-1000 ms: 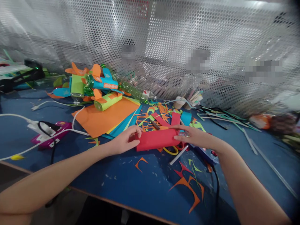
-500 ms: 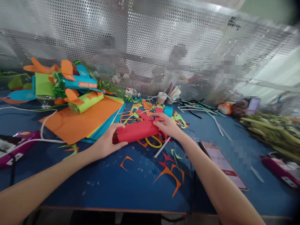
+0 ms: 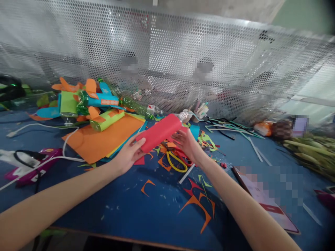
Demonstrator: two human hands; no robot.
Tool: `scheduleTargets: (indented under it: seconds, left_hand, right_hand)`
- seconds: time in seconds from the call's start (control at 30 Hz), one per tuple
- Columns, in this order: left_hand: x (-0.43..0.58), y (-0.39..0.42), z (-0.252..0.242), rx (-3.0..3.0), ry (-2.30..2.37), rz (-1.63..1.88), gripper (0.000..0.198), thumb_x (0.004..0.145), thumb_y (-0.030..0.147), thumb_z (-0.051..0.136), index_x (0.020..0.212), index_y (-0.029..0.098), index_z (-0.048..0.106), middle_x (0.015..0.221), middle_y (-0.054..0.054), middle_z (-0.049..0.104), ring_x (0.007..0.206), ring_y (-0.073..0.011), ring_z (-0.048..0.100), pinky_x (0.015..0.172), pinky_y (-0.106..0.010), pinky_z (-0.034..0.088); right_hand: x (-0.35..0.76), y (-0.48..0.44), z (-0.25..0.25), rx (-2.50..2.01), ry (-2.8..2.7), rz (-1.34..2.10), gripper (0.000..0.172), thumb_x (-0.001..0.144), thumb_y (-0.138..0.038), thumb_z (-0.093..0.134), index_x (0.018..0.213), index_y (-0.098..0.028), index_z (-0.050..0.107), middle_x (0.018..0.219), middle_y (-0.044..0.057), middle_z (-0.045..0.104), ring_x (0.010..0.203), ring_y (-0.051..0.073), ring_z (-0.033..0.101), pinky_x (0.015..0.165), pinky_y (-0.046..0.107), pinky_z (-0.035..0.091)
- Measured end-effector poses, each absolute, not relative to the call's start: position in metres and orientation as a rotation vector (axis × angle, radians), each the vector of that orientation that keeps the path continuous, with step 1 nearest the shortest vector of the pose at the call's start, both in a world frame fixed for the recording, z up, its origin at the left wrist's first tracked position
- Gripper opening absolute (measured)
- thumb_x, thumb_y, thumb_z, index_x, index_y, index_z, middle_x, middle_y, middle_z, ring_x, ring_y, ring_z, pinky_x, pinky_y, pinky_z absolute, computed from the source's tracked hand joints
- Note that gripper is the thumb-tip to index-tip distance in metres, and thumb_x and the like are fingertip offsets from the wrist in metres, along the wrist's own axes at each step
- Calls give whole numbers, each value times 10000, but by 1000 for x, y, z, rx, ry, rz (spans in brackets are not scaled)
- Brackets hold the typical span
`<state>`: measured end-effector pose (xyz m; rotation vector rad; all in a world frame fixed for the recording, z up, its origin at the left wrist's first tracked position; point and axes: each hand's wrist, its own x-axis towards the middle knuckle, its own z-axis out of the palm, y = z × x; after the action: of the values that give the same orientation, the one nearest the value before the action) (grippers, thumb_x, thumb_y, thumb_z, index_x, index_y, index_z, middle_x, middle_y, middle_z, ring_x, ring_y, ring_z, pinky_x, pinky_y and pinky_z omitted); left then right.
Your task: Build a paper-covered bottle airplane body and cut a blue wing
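Head view, compared with half a second ago: your red-wrapped bottle [image 3: 159,132] has tipped up at its far end, exposing the clear neck [image 3: 184,115], and your right hand has come away from its wrapping. It is now beyond and to the left of the yellow-handled scissors [image 3: 170,164], sloping upward to the right. Your left hand [image 3: 129,155] is clamped on its near end, thumb on top. Your right hand [image 3: 190,148], fingers spread, is beyond and right of the scissors, just beside the bottle; contact cannot be confirmed. Assessment: your left hand appears to carry the load alone, leaving the right free.

Containers: the wrapping hides your bottle's contents. Well beyond the scissors, a cup [image 3: 195,118] holds pens [image 3: 202,108]; far left of them, a green bottle [image 3: 134,105] lies on its side, contents undetermined.
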<state>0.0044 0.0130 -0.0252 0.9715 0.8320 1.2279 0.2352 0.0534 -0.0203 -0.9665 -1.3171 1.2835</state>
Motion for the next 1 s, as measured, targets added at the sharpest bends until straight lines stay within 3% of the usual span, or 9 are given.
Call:
scheduleTargets:
  seconds: [0.13,0.23,0.43,0.6,0.77,0.9,1.0]
  left_hand:
    - [34,21,-25,1203,744,1180,586,744,353,650,1267,240,411,1244,-107,531,1036,-225,580,905,-372,467]
    - [51,29,-33,1504,740,1187,781,644,317,737,1314,255,340,1285,-108,479,1093,-245,541,919,-390,453]
    - [54,37,-55,1865,918,1198,806,656,356,715,1343,242,309,1348,-128,393,1221,-285,405,987,-464,364]
    - [50,42,-62,1939,981,1175,746,656,345,711,1296,193,361,1292,-131,449,1203,-274,424,1014,-459,330]
    - [52,43,-62,1868,1011,1152,726,638,371,721,1261,186,401,1246,-140,495,1162,-290,469,969,-477,374]
    - [54,36,-54,1834,978,1110,735,648,387,707,1275,187,380,1254,-138,506,1137,-276,502,930,-446,423]
    - [54,30,-45,1826,915,1066,706,660,388,699,1266,197,389,1242,-110,529,1099,-253,536,919,-401,446]
  right_hand:
    - [221,39,-16,-821,-1193,1328,381,724,-453,634,1056,-299,528,1121,-6,629,1028,188,593,885,383,484]
    - [223,39,-14,-832,-1022,1280,359,692,-407,679,993,-259,551,1039,11,665,982,214,613,833,399,514]
    - [226,37,-13,-789,-1082,1276,397,642,-288,738,993,-240,558,1009,15,675,919,210,635,837,419,510]
    - [220,25,-7,-862,-1342,1126,386,613,-302,757,943,-214,577,1009,46,668,938,228,621,868,436,494]
    - [220,23,3,-801,-1350,860,580,694,-382,674,1206,-270,425,1141,54,605,1045,217,571,909,408,477]
    - [217,23,1,-829,-1279,748,535,769,-420,578,1242,-262,384,1192,70,566,1081,215,546,940,401,455]
    - [213,24,-9,-833,-1229,879,455,779,-435,562,1180,-270,424,1163,44,578,1081,212,546,922,386,473]
